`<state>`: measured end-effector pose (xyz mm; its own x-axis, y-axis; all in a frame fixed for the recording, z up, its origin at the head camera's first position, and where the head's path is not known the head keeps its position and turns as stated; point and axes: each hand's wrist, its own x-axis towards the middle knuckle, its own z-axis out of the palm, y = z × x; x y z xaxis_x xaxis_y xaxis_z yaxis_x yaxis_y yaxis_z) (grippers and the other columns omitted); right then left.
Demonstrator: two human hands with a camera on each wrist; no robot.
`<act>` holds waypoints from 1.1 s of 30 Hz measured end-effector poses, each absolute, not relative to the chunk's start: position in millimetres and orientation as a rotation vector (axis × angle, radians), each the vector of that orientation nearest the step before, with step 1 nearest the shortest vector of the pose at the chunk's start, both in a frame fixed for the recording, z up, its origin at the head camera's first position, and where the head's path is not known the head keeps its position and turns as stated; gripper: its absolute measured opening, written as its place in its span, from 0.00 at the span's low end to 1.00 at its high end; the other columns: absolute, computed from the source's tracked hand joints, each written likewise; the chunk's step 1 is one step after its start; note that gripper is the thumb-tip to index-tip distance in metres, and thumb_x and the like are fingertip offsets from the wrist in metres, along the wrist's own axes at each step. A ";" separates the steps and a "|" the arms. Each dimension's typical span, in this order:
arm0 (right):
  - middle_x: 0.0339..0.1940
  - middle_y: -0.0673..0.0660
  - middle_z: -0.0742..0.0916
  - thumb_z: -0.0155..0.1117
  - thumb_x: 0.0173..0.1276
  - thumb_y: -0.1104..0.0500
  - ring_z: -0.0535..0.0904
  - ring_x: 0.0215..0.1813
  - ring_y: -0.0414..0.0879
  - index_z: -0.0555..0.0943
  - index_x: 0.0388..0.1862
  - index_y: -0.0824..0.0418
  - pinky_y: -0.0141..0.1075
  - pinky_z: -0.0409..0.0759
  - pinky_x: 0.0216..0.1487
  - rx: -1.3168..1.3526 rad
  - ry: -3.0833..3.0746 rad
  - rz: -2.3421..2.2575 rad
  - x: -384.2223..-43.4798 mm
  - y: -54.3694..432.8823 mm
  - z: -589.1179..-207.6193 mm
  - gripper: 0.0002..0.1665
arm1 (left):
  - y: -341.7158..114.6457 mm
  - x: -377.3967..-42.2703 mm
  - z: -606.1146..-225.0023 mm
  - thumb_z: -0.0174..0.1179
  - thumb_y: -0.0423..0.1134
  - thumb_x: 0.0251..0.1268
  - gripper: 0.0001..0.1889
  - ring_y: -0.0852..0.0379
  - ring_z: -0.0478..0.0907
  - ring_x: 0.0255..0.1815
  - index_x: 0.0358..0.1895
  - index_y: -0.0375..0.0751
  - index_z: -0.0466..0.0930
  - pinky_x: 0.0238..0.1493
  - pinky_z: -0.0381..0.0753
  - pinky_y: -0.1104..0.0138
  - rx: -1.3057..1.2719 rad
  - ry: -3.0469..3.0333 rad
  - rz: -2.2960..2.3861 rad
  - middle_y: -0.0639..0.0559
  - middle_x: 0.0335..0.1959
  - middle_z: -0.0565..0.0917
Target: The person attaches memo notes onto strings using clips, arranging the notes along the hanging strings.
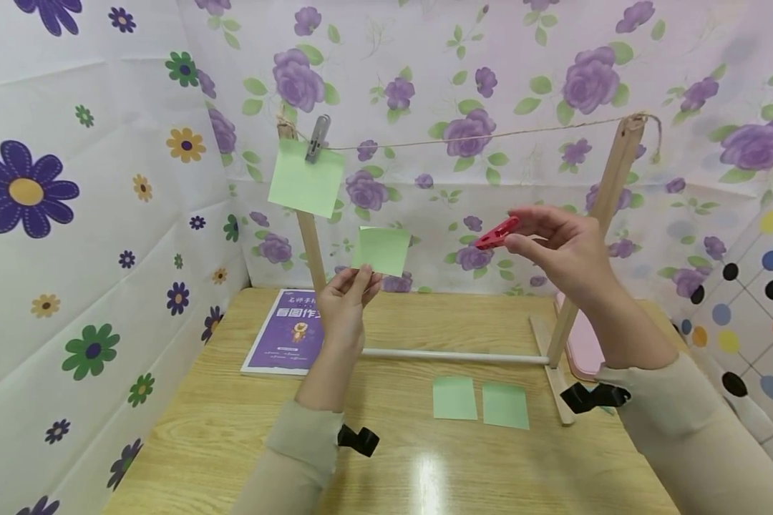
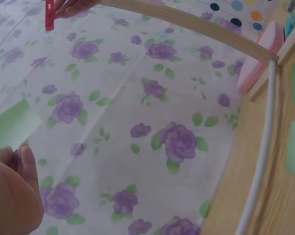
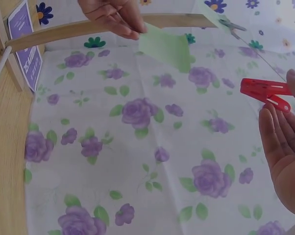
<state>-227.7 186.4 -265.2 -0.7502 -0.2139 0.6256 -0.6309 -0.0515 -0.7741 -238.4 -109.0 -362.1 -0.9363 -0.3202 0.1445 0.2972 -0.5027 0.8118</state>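
My left hand [image 1: 346, 304] pinches a green sticky note [image 1: 383, 250] by its lower edge, holding it up below the string [image 1: 419, 144]. A red clothespin [image 1: 497, 233] is pinched between the thumb and fingers of my right hand [image 1: 563, 247], to the right of the note and apart from it. In the right wrist view the red clothespin [image 3: 265, 92] points toward the held note [image 3: 166, 48]. Another green note [image 1: 305, 179] hangs at the string's left end under a grey clothespin [image 1: 318, 138].
Two green notes [image 1: 454, 398] lie on the wooden table [image 1: 393, 465]. A wooden post [image 1: 608, 179] stands at each end of the string, with a white rod [image 1: 457, 355] low between them. A purple book [image 1: 286, 332] lies left; a pink case [image 1: 585, 343] sits right.
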 end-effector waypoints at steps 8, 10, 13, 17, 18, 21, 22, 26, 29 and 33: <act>0.38 0.57 0.89 0.67 0.65 0.77 0.87 0.37 0.44 0.83 0.48 0.75 0.27 0.88 0.43 0.964 -1.976 1.688 -229.5 172.4 -248.2 0.12 | -101.3 -240.7 -347.0 0.70 0.36 0.64 0.10 0.56 0.88 0.37 0.41 0.33 0.82 0.50 0.88 0.65 0.009 -1.332 -2.471 0.45 0.37 0.87; 0.38 0.57 0.89 0.67 0.64 0.78 0.88 0.36 0.44 0.83 0.46 0.75 0.27 0.88 0.41 1.001 -1.969 1.640 -229.8 169.1 -241.0 0.11 | -100.8 -241.5 -344.0 0.69 0.35 0.66 0.08 0.57 0.88 0.36 0.40 0.34 0.82 0.49 0.88 0.67 -0.014 -1.316 -2.479 0.47 0.36 0.87; 0.37 0.59 0.89 0.69 0.65 0.75 0.88 0.36 0.45 0.83 0.42 0.76 0.27 0.88 0.40 1.071 -1.923 1.604 -231.7 163.3 -228.9 0.08 | -101.0 -242.2 -338.8 0.68 0.35 0.67 0.06 0.59 0.88 0.35 0.37 0.36 0.82 0.47 0.89 0.69 -0.058 -1.295 -2.484 0.48 0.34 0.86; 0.36 0.58 0.89 0.71 0.66 0.70 0.88 0.36 0.45 0.83 0.39 0.77 0.28 0.88 0.41 1.129 -1.881 1.545 -234.8 153.3 -211.2 0.09 | -99.9 -244.1 -330.3 0.67 0.34 0.68 0.05 0.59 0.87 0.35 0.35 0.37 0.81 0.47 0.88 0.70 -0.090 -1.266 -2.501 0.49 0.34 0.86; 0.36 0.58 0.89 0.71 0.66 0.69 0.87 0.35 0.44 0.82 0.39 0.78 0.28 0.88 0.40 1.135 -1.877 1.530 -235.2 150.4 -206.3 0.10 | -99.4 -244.9 -328.4 0.67 0.34 0.68 0.05 0.59 0.88 0.35 0.35 0.37 0.81 0.48 0.88 0.70 -0.091 -1.260 -2.507 0.49 0.34 0.86; 0.36 0.57 0.89 0.70 0.66 0.72 0.87 0.35 0.44 0.82 0.38 0.79 0.29 0.89 0.39 1.182 -1.856 1.438 -236.2 141.6 -189.4 0.08 | -98.3 -247.4 -322.8 0.67 0.33 0.68 0.06 0.59 0.88 0.35 0.34 0.38 0.79 0.47 0.88 0.70 -0.112 -1.237 -2.520 0.49 0.33 0.86; 0.36 0.57 0.89 0.70 0.66 0.72 0.86 0.35 0.44 0.82 0.38 0.79 0.28 0.89 0.39 1.196 -1.853 1.403 -236.1 138.9 -183.5 0.08 | -98.2 -248.2 -321.6 0.67 0.33 0.68 0.06 0.59 0.88 0.35 0.34 0.38 0.79 0.47 0.88 0.70 -0.121 -1.232 -2.523 0.49 0.33 0.86; 0.35 0.58 0.89 0.70 0.64 0.74 0.87 0.34 0.42 0.83 0.37 0.77 0.27 0.87 0.37 1.234 -1.835 1.243 -236.0 128.5 -160.2 0.05 | -97.7 -249.8 -317.9 0.67 0.32 0.68 0.07 0.60 0.87 0.35 0.31 0.40 0.79 0.45 0.88 0.72 -0.146 -1.205 -2.535 0.50 0.33 0.86; 0.32 0.54 0.90 0.70 0.63 0.75 0.87 0.32 0.40 0.85 0.35 0.74 0.25 0.84 0.35 1.201 -1.852 1.178 -236.3 120.4 -146.2 0.02 | -97.5 -250.0 -315.9 0.67 0.33 0.68 0.07 0.60 0.87 0.34 0.31 0.40 0.79 0.44 0.88 0.72 -0.137 -1.204 -2.540 0.50 0.32 0.87; 0.30 0.49 0.89 0.71 0.64 0.73 0.85 0.30 0.38 0.85 0.33 0.72 0.25 0.82 0.33 1.143 -1.884 1.123 -239.1 108.8 -131.7 0.02 | -96.1 -251.8 -310.9 0.67 0.34 0.68 0.07 0.60 0.87 0.34 0.32 0.40 0.81 0.45 0.88 0.72 -0.148 -1.192 -2.537 0.50 0.32 0.87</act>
